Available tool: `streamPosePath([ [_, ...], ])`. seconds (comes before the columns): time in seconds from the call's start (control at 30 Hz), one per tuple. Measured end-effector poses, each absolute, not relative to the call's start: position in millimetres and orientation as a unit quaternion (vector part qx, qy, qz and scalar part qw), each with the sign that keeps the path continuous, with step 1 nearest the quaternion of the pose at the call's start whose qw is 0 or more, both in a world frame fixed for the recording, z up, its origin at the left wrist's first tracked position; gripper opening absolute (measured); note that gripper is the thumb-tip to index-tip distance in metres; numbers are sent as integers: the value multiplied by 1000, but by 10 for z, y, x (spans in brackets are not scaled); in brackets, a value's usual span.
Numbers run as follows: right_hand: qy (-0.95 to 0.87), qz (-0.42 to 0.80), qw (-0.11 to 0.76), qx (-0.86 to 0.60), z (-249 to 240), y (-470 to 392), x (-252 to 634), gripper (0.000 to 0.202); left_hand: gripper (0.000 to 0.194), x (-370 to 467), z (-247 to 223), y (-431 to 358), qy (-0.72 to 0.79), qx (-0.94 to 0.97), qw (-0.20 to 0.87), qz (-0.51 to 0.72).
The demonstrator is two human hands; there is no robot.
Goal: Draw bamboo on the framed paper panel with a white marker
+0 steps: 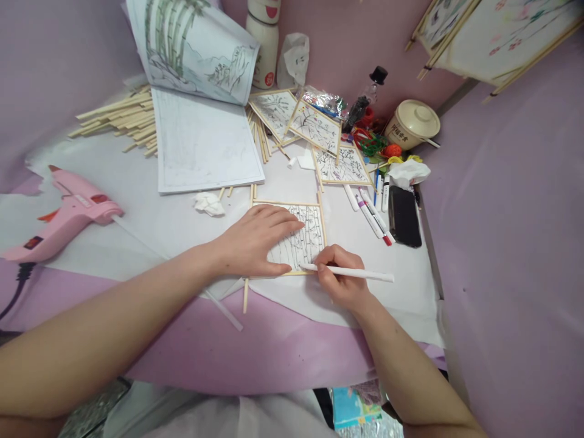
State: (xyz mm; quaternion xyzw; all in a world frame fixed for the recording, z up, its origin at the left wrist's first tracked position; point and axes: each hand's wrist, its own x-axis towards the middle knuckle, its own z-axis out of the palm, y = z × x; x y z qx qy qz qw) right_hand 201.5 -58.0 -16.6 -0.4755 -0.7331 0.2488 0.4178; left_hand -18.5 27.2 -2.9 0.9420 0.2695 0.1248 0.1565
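Observation:
My left hand (262, 240) lies flat with fingers apart on a small drawing (310, 228) of bamboo stalks in black lines. Thin wooden sticks (323, 222) frame the drawing, and part of it is hidden under that hand. In my right hand (344, 277) is a slim white pen (374, 275), its fingers pinched near the tip. The tip touches or hovers just above the lower part of the drawing; I cannot tell which. White paper covers the table beneath.
A pink glue gun (73, 210) with a long glue stick lies left. Behind are an open picture book (207, 143), bundled sticks (121, 121) and several framed drawings (344, 164). Markers (371, 216), a phone (405, 216), a lidded bowl (413, 125) and a white bottle (263, 45) stand or lie around.

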Motion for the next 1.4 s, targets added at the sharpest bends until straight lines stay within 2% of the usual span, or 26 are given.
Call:
streamPosePath([
  [0.43, -719, 256, 415, -494, -176, -579, 2024, 12, 69, -184, 16, 271, 269, 942, 168, 110],
  [0.7, -704, 265, 445, -486, -161, -588, 2033, 12, 69, -180, -36, 275, 271, 943, 158, 115],
  [1.4, -725, 214, 413, -508, -177, -581, 2002, 14, 70, -162, -10, 287, 268, 943, 158, 115],
])
